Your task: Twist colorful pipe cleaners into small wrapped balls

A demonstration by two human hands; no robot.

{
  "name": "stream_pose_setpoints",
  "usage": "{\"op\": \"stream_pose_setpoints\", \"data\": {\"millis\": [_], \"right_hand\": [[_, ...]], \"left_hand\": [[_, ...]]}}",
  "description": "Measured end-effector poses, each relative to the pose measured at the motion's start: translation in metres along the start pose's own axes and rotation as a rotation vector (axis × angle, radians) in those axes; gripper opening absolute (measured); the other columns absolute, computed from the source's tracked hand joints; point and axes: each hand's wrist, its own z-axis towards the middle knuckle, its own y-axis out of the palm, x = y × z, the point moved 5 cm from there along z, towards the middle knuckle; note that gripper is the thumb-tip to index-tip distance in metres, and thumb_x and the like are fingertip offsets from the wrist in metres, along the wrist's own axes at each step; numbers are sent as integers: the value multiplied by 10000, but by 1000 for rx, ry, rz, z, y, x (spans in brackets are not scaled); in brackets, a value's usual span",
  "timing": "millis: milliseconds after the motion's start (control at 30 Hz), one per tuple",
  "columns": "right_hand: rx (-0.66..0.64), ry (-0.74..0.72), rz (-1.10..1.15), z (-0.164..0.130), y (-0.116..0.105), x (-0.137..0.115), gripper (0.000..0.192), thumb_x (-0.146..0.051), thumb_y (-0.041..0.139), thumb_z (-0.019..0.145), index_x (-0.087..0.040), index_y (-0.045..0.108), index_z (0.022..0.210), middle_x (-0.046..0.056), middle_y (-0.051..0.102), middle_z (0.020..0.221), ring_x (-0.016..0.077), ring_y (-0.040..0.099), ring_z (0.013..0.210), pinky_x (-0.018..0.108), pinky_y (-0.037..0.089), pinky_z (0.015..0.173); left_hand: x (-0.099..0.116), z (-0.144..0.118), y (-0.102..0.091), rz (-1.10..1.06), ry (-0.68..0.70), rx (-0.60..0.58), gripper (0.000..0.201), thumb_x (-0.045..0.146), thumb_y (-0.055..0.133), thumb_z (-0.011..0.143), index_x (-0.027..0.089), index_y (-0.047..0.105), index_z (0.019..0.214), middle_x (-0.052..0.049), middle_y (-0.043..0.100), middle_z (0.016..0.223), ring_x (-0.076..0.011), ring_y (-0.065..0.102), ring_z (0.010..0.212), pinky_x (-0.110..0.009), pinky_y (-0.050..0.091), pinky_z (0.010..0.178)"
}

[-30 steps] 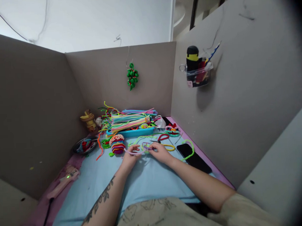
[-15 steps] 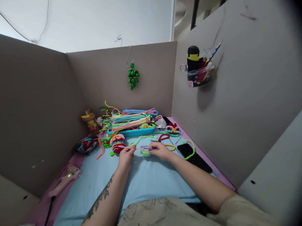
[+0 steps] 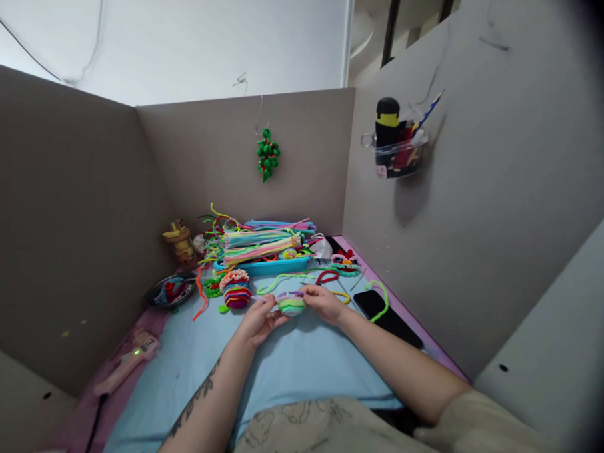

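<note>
Between my hands is a small striped cup shape of coiled pipe cleaners (image 3: 291, 307), green and pale below with a purple strand along its rim. My left hand (image 3: 261, 320) is closed on its left side, thumb and fingers at the rim, and a purple end sticks out past them. My right hand (image 3: 324, 301) pinches the rim on the right. Just left and behind stands a larger striped pipe-cleaner piece (image 3: 237, 295) with a peach frilly top. Scissors with red and yellow handles (image 3: 327, 277) lie behind my right hand, partly hidden by it.
Bundles of pipe cleaners (image 3: 263, 245) fill a blue tray (image 3: 278, 266) at the back. A black bowl (image 3: 157, 297) and a pink glue gun (image 3: 128, 361) lie left. At right, a phone (image 3: 373, 305) has a green strand over it. Grey panels enclose the desk.
My left hand has moved right, from drawing the purple strand out leftward to holding the cup's left side. The purple strand now lies along the rim. My right hand stays at the right side.
</note>
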Motion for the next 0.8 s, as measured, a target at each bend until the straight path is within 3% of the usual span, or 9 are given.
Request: {"op": "stream_pose_setpoints", "data": {"millis": [367,467,600,800], "right_hand": [[39,-7,-7,1,-4,2,313,-450,708,670,-168,647,792,16,596,738,137,531,683,262,400,669],[55,-34,-96,0,-6,-1,353,-480,681,683,-162,654,834,32,606,787,145,539,720,266,399,678],[-10,-93,-332,-2,-2,-9,330,-432,719,645,-154,645,807,22,583,780,138,527,703,264,397,664],[-8,-158,-576,-4,3,-13,259,-399,696,667,-156,633,730,38,586,810,156,544,749,283,417,704]], "left_hand": [[2,-5,7,103,59,57,317,286,758,635,169,498,774,16,549,710,-89,561,593,-257,530,607],[3,-7,10,224,126,57,331,344,748,617,165,490,724,45,489,650,-78,523,586,-241,511,606],[7,-7,9,403,256,143,309,393,693,631,169,501,719,32,511,700,-109,537,650,-249,500,602],[12,-3,7,764,487,163,176,336,586,710,165,548,710,18,521,628,-128,517,599,-237,452,564]]}}
